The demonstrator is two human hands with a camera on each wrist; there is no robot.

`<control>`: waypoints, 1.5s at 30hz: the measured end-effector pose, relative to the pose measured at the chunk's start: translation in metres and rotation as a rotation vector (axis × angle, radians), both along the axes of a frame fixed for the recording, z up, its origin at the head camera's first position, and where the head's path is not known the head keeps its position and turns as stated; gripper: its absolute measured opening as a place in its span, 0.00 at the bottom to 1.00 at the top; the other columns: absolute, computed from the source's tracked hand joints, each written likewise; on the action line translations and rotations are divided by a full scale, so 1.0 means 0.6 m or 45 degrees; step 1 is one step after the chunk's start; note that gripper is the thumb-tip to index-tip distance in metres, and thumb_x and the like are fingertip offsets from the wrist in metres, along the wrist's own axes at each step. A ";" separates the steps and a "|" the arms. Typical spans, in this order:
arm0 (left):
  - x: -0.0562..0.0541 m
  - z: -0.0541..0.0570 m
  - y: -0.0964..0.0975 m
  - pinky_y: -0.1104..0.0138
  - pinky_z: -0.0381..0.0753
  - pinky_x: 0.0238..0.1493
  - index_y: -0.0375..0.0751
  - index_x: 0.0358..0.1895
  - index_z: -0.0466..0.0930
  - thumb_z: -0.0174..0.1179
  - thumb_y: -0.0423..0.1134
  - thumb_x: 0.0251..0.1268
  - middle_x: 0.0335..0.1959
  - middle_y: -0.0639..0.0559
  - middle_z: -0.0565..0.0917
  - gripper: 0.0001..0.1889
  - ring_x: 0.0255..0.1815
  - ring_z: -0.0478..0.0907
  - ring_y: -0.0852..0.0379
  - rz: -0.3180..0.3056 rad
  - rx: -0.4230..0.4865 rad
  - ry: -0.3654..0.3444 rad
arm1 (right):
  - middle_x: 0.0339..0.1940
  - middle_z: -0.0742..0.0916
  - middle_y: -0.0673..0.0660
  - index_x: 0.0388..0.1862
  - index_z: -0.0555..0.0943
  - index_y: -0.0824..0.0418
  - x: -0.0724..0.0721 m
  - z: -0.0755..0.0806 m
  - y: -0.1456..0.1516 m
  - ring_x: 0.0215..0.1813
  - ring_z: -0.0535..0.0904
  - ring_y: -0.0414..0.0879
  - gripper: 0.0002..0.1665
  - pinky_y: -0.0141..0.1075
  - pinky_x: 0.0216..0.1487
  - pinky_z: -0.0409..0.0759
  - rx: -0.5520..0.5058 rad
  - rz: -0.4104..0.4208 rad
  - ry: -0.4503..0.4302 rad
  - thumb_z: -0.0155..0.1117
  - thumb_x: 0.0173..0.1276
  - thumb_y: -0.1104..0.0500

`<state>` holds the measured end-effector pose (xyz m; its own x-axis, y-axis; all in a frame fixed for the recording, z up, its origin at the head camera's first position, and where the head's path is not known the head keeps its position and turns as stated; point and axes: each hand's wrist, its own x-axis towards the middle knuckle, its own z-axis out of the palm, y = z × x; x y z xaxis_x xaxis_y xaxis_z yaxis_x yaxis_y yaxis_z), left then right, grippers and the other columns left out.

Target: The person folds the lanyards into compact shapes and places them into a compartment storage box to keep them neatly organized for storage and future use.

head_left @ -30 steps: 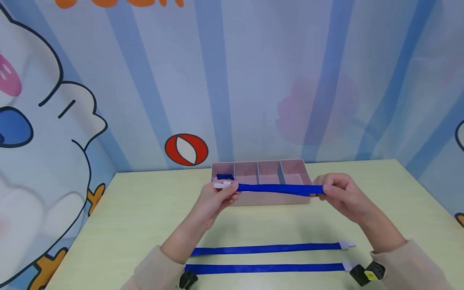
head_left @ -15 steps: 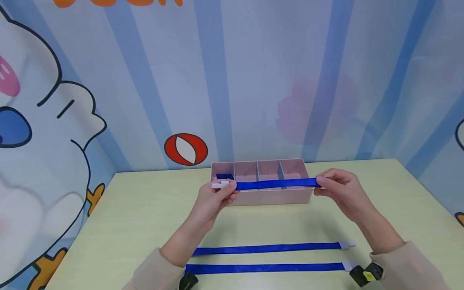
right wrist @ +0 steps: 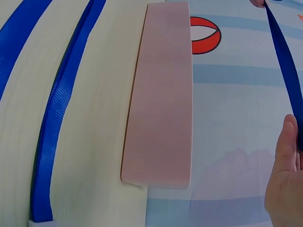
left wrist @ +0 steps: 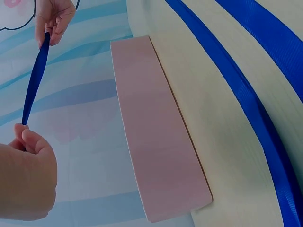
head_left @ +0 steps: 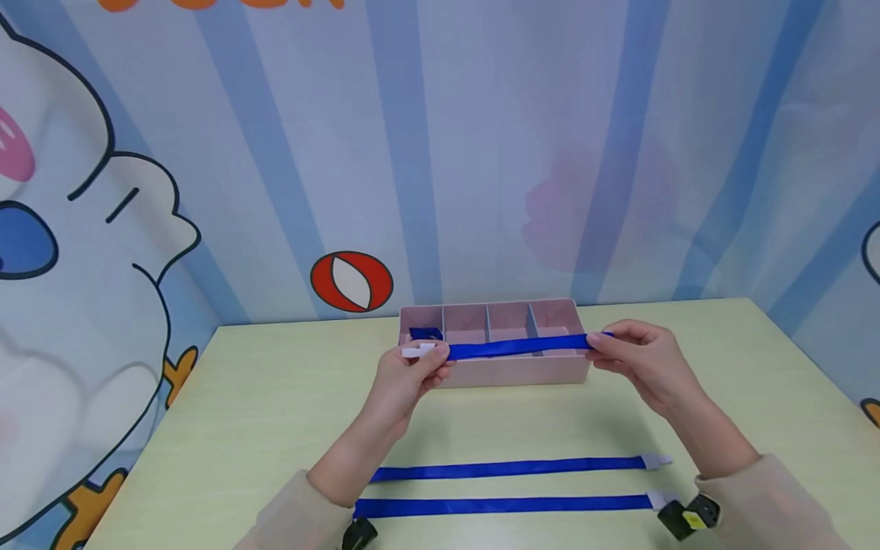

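My left hand (head_left: 406, 386) pinches the white-tipped end of a blue strap (head_left: 519, 347) between thumb and fingers. My right hand (head_left: 646, 370) pinches the strap near its other end, and a short blue bit shows past the fingertips. The strap runs almost level between the hands, in front of a pink divided box (head_left: 516, 373). In the left wrist view the strap (left wrist: 35, 80) hangs slightly twisted, well apart from the box. On the table below lie two more blue straps, the farther one (head_left: 509, 469) and the nearer one (head_left: 509, 506), each with a white end piece.
A folded dark blue piece (head_left: 426, 334) sits in the box's leftmost compartment. The box stands at the back of the pale table (head_left: 275, 382), close to a printed backdrop (head_left: 474, 153). Black wrist cameras (head_left: 687, 518) sit near the sleeves.
My right hand has shifted a little left along the strap and up. The strap's sagging lower layer is no longer visible below it. My left hand has barely moved.
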<state>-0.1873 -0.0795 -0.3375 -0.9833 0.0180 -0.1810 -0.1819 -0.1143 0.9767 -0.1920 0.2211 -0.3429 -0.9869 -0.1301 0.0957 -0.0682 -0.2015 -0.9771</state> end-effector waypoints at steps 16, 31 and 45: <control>0.007 -0.005 0.001 0.68 0.80 0.44 0.32 0.47 0.78 0.61 0.39 0.62 0.32 0.49 0.83 0.15 0.31 0.82 0.60 0.011 -0.029 0.044 | 0.26 0.86 0.46 0.32 0.85 0.47 -0.006 -0.011 0.003 0.32 0.84 0.38 0.07 0.30 0.38 0.82 0.210 -0.156 -0.065 0.67 0.60 0.61; 0.007 -0.014 0.006 0.68 0.80 0.44 0.32 0.50 0.76 0.62 0.41 0.61 0.35 0.47 0.82 0.18 0.31 0.82 0.60 0.002 -0.024 -0.003 | 0.26 0.85 0.43 0.34 0.82 0.55 0.003 -0.009 -0.004 0.31 0.83 0.41 0.07 0.28 0.38 0.81 0.487 -0.327 0.034 0.70 0.58 0.56; 0.003 -0.013 0.018 0.68 0.80 0.44 0.32 0.48 0.77 0.62 0.40 0.61 0.33 0.47 0.82 0.17 0.31 0.82 0.59 0.021 -0.040 -0.008 | 0.24 0.82 0.45 0.37 0.80 0.67 0.003 -0.004 -0.011 0.26 0.80 0.40 0.12 0.30 0.32 0.80 0.626 -0.426 0.089 0.70 0.58 0.60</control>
<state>-0.1853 -0.0688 -0.3452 -0.9823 -0.0039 -0.1871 -0.1860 -0.0868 0.9787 -0.1904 0.2146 -0.3456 -0.9754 0.1417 0.1690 -0.1171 0.3164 -0.9414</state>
